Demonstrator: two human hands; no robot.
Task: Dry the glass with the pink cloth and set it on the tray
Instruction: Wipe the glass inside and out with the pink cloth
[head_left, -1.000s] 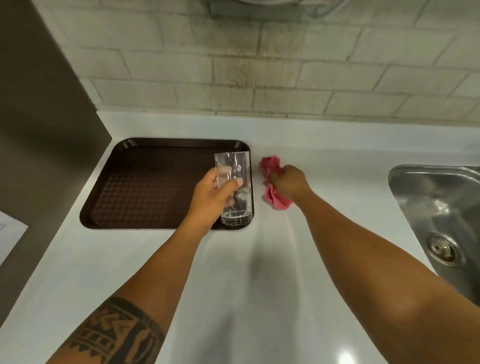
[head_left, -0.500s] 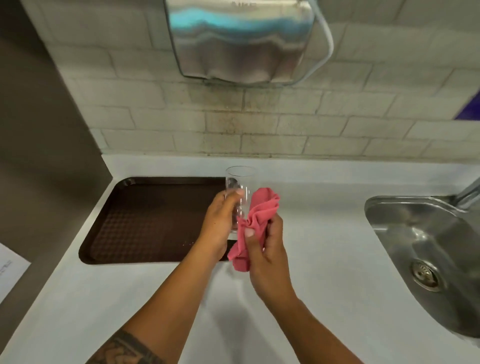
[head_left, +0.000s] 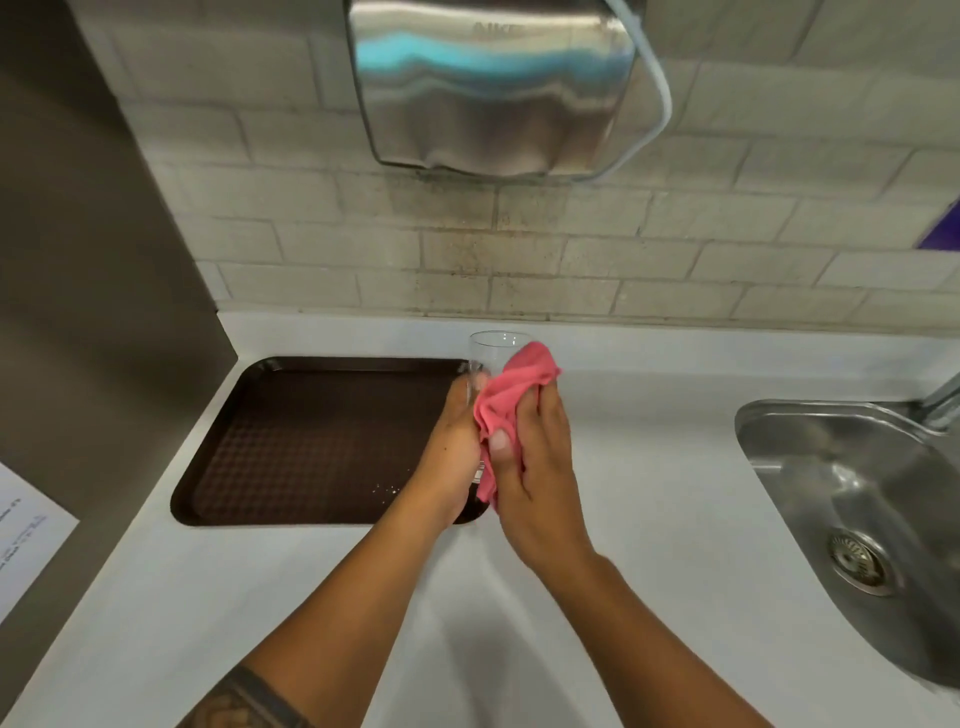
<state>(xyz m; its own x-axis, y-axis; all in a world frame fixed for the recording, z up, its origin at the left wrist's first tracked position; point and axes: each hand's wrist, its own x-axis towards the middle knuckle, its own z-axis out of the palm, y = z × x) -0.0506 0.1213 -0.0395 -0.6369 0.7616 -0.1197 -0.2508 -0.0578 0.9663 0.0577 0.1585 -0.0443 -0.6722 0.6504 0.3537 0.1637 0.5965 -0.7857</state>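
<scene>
A clear drinking glass (head_left: 491, 353) is held upright above the right edge of the dark brown tray (head_left: 311, 441). My left hand (head_left: 454, 447) grips its lower part from the left. My right hand (head_left: 535, 467) presses the pink cloth (head_left: 511, 400) against the glass's right side, so only the rim and upper wall show. The tray lies on the white counter with a few water drops near its front right corner.
A steel sink (head_left: 852, 499) with a drain is sunk into the white counter (head_left: 649, 467) at the right. A metal hand dryer (head_left: 493, 88) hangs on the brick wall above. A grey panel (head_left: 93, 312) bounds the left, with a paper sheet (head_left: 26, 551) on it.
My left hand lifted the glass off the tray. My right hand picked the pink cloth off the counter and brought it against the glass. The view tilted up, revealing the hand dryer.
</scene>
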